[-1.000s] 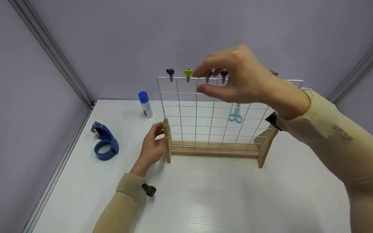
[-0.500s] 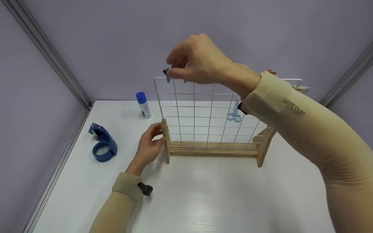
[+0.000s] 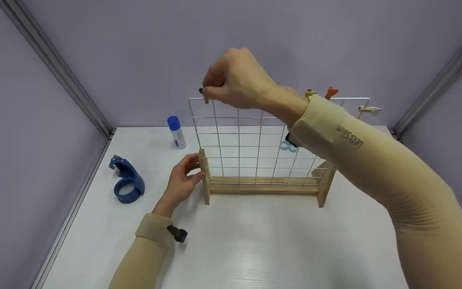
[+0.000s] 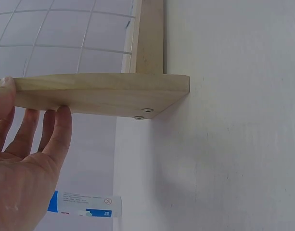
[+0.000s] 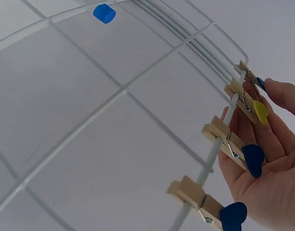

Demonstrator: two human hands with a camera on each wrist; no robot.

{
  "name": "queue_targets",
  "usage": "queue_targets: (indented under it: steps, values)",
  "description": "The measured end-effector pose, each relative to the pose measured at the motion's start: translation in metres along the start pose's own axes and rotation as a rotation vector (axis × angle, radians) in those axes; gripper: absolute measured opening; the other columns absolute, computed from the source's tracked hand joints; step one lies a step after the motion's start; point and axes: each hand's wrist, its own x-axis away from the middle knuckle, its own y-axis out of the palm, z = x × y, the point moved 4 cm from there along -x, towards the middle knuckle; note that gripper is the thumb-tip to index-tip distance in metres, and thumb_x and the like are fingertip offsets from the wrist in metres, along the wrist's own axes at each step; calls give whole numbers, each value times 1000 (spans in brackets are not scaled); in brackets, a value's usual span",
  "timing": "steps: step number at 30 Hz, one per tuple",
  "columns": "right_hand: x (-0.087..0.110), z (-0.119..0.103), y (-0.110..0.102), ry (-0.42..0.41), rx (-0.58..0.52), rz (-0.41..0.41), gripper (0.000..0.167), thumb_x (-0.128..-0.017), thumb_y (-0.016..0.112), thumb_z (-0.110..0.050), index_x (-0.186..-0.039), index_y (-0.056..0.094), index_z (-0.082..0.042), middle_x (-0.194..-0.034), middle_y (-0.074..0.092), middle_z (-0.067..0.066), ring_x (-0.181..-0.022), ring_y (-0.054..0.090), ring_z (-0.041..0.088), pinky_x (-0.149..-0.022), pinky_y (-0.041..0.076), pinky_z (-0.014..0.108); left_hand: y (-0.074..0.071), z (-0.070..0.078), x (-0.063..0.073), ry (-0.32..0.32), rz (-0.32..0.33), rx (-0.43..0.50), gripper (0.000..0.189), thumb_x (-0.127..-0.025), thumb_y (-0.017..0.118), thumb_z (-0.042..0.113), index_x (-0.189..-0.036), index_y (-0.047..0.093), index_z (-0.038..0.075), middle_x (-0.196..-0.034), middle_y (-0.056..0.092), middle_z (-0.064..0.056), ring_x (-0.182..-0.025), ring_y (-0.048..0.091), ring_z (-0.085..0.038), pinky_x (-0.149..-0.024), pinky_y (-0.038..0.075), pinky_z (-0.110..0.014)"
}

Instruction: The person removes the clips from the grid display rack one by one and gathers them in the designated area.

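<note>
A white wire grid [image 3: 239, 146] stands upright in a wooden stand [image 3: 263, 188]. My left hand [image 3: 181, 182] holds the stand's left side piece, thumb on its edge and fingers against the outer face [image 4: 89, 98]. Up at the grid's top left corner, my right hand [image 3: 243, 78] pinches a wooden clothespin [image 5: 247, 74] with a dark blue heart, clipped on the top wire. Nearer the right wrist camera, a yellow-heart clothespin [image 5: 246, 102] and two dark blue-heart clothespins [image 5: 234, 147] sit on that wire; in the head view the hand and forearm hide them.
Orange [image 3: 331, 92] and yellow [image 3: 310, 92] clothespins show past the right forearm, with a pale one [image 3: 369, 109] on the right side wire. A glue stick [image 3: 177, 132] and blue tape dispenser [image 3: 128, 180] stand at left. Light blue scissors [image 3: 288, 146] lie behind the grid.
My right hand has moved left along the top wire, past the other clothespins, and its thumb and finger have closed on the leftmost one. My left hand keeps its place on the stand.
</note>
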Motion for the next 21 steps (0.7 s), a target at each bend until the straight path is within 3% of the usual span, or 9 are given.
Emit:
queue_targets:
  steps: [8, 17, 21]
  values:
    - [-2, -6, 10, 11, -12, 39, 19, -100, 74, -17, -102, 92, -14, -97, 89, 4, -85, 82, 12, -73, 62, 19, -8, -2, 3, -20, 16, -6, 55, -103, 71, -8, -154, 60, 7, -154, 67, -17, -142, 65, -34, -112, 61, -27]
    - [-1, -6, 11, 49, -43, 70, 22, -102, 70, -13, -103, 92, -13, -98, 89, 6, -82, 82, 13, -68, 61, 18, -7, -3, 1, -5, 5, -13, 55, -103, 70, -8, -155, 60, 6, -154, 66, -18, -143, 65, -36, -125, 56, -54]
    - [-2, -6, 11, 46, -61, 90, 23, -102, 69, -12, -102, 92, -13, -95, 89, 6, -78, 80, 11, -64, 58, 16, -9, -3, 1, -13, 12, -2, 56, -102, 71, -9, -155, 60, 5, -155, 66, -18, -143, 65, -35, -121, 59, -43]
